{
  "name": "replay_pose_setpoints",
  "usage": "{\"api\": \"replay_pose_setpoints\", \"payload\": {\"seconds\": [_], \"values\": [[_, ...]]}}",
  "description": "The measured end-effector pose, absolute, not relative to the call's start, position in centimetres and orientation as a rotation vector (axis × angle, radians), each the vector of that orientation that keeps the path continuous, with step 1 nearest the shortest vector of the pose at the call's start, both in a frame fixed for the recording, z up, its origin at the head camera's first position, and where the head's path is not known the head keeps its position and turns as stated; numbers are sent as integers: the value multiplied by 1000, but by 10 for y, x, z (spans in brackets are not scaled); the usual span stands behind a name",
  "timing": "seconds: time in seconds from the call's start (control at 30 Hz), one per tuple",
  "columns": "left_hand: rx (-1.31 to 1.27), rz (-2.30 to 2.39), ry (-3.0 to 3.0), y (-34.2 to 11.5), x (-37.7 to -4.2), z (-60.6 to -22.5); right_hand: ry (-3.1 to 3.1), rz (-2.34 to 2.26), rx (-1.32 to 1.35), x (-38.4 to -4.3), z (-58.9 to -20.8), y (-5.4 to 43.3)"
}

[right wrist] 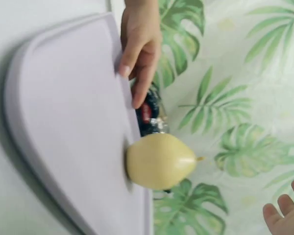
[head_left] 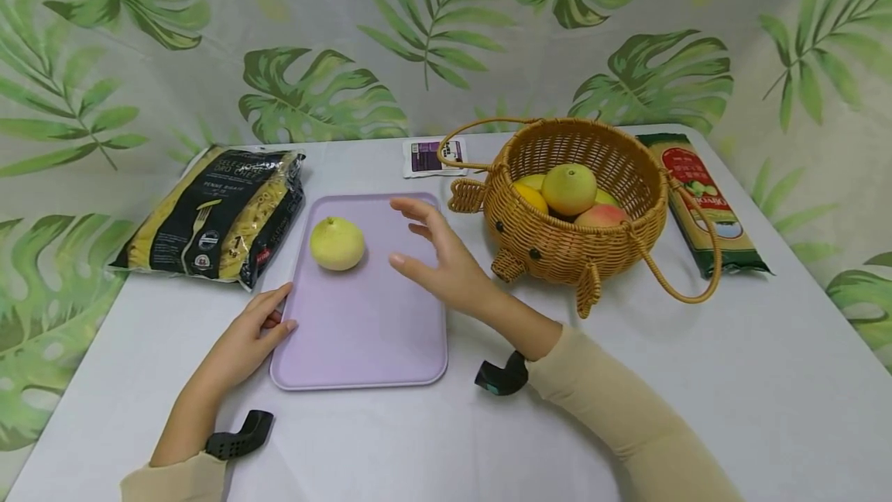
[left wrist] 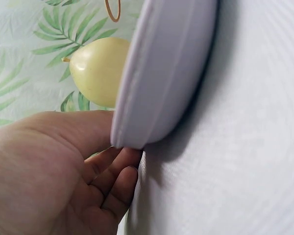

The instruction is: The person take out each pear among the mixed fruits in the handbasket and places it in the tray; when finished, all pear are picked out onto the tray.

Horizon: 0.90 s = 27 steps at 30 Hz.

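Head view: the white-covered surface [head_left: 390, 440] carries a lilac tray [head_left: 369, 331] and, to its right, a wicker basket [head_left: 578, 245]. The left hand [head_left: 247, 339] pinches the tray's left edge, thumb at the rim; the right hand [head_left: 446, 262] is spread over the tray's right side, thumb and fingers apart, holding nothing. A pale yellow fruit [head_left: 337, 244] stands on the far left part of the tray, apart from both hands. The tray looks stiff and light, best held by opposite edges. The fruit is probably firm, moderately heavy, smooth-skinned and easily bruised; its widest part, between thumb and opposed fingers, offers the surest hold.

Differences between views: the basket's contents show in the head view alone. The left wrist view reveals curled fingers beside the tray's outer wall, largely hidden from above. The right wrist view gives the fruit in profile, tapering to a thin stem [right wrist: 200, 158], which the head view reduces to a dark spot.
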<state>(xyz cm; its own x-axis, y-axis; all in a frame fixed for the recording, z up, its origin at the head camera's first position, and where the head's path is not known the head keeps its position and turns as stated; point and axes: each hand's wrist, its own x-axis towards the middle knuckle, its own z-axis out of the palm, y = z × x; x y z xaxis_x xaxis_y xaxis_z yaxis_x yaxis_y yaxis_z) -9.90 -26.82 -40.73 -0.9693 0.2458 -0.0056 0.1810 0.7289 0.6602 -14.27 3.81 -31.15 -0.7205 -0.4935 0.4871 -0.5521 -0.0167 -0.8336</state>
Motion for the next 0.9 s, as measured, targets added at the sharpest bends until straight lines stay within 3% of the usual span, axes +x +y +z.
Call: {"api": "replay_pose_setpoints", "payload": {"seconds": [0.2,0.5,0.9], "values": [[350,1054,2833,-269,-99,-408,-2018,1753,1201,-135,-316,89],[342,1049,2824,-268,-100,-408,-1987,1587,1133,-123,-282,158],[335,1044,2833,-269,-99,-408,-2359,1192,839,-166,-238,226]]}}
